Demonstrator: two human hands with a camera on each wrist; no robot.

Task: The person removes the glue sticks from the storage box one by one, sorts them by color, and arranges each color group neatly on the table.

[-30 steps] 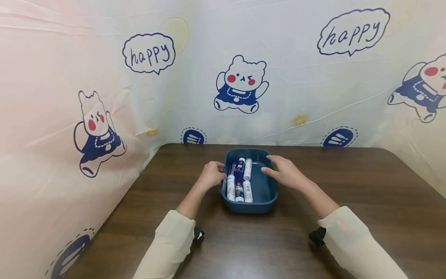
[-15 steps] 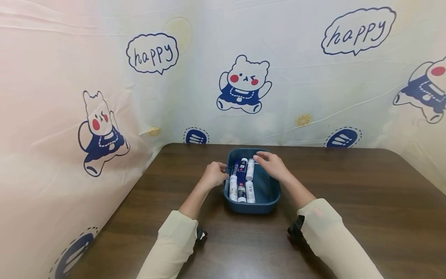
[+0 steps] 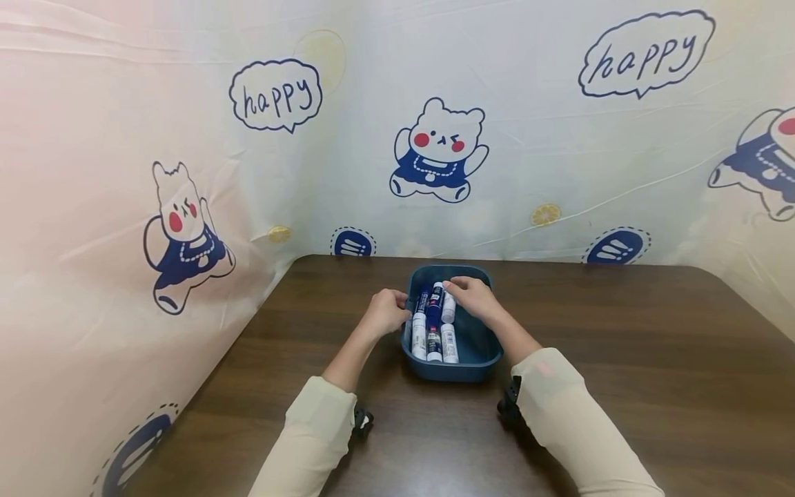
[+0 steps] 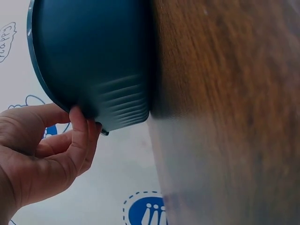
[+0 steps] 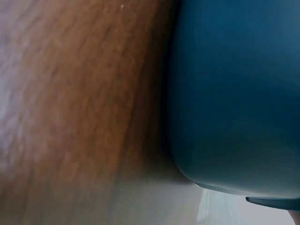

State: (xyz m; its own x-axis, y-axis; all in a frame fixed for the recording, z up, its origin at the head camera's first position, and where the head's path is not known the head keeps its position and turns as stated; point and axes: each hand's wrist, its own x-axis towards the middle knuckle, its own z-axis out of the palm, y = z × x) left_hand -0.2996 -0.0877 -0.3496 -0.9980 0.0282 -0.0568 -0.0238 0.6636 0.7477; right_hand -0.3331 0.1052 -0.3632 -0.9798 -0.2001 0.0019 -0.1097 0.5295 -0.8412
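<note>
A dark blue plastic basket [image 3: 450, 373] stands on the table, holding white and dark blue glue sticks in rows along its left side. My left hand [image 3: 385, 312] pinches the basket's left rim; the left wrist view has the hand [image 4: 51, 150] with fingers bent against the outer wall. Over the far part of the basket, my right hand [image 3: 475, 298] pinches the upper end of a white glue stick [image 3: 448, 310], its tip hidden by the fingers. Nearer lie another white glue stick [image 3: 450, 344] and a blue one [image 3: 433, 343]. The right wrist view mostly has the basket's side wall [image 5: 234, 93].
The basket's right half shows its bare floor [image 3: 475, 342]. Brown wooden tabletop [image 3: 621, 359] surrounds it. A printed cloth [image 3: 528, 138] hangs behind and to the left. Dark wrist devices [image 3: 511, 404] sit under the sleeves.
My right hand has moved left from the basket's right rim to the far white glue stick, and its fingers have closed together there. The left hand stays at the left rim.
</note>
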